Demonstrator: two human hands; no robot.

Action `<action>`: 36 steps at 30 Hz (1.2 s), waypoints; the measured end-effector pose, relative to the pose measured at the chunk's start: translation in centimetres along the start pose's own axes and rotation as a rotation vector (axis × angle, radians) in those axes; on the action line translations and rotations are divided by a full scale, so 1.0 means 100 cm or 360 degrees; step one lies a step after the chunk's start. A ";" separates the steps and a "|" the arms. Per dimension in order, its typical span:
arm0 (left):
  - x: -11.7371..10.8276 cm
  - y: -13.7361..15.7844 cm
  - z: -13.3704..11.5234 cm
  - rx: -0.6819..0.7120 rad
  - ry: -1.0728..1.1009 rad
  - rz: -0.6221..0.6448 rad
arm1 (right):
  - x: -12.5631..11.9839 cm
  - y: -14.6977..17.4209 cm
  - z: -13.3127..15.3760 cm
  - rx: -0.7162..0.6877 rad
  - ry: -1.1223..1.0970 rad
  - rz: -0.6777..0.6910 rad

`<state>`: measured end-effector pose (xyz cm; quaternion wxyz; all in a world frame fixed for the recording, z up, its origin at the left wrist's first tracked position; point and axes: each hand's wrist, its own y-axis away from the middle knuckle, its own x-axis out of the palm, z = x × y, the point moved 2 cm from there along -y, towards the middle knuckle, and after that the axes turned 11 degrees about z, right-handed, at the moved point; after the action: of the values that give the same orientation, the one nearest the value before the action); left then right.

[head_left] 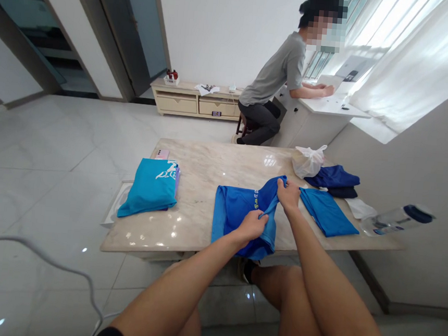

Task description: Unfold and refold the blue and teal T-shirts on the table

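Observation:
A blue garment (240, 206), darker inside with lighter blue edges and small printed characters, lies partly on the marble table (204, 161) and drapes over its front edge. My left hand (253, 226) is closed on its near right part. Higher up, my right hand (288, 194) pinches a raised corner of the same cloth. Just right of that hand lies a folded lighter blue cloth (330, 213). At the table's left end rests a folded turquoise garment (149, 187) with white lettering, on top of something purple.
To the right are a clear plastic bag (309, 161), dark blue folded clothes (335, 179), a white cloth (360, 208) and a water bottle (397, 221). A pink phone (162, 154) lies behind the turquoise garment. Another person (275, 73) sits at a white desk (315, 107) by the window.

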<state>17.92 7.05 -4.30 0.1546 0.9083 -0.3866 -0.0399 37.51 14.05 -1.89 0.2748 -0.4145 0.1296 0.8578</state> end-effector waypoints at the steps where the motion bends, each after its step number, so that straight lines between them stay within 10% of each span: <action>1: -0.002 0.002 0.002 -0.0013 0.0014 -0.0012 | 0.002 0.002 0.003 -0.0010 0.0008 0.0013; 19: -0.097 0.058 0.072 -0.0605 0.0165 -0.0152 | 0.115 0.049 0.084 -0.0160 -0.0211 0.1085; 31: -0.143 0.083 0.086 -0.1087 -0.0514 0.0099 | 0.061 0.020 0.040 -0.0048 -0.0023 0.1050; 36: -0.162 0.074 0.075 -0.0954 -0.0820 -0.0231 | 0.053 0.022 0.004 0.0014 0.0266 0.1111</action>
<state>0.07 11.94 -9.89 0.3075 0.8083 -0.3186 -0.3881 33.30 14.33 -5.81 -0.0445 -0.4127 0.2889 0.8627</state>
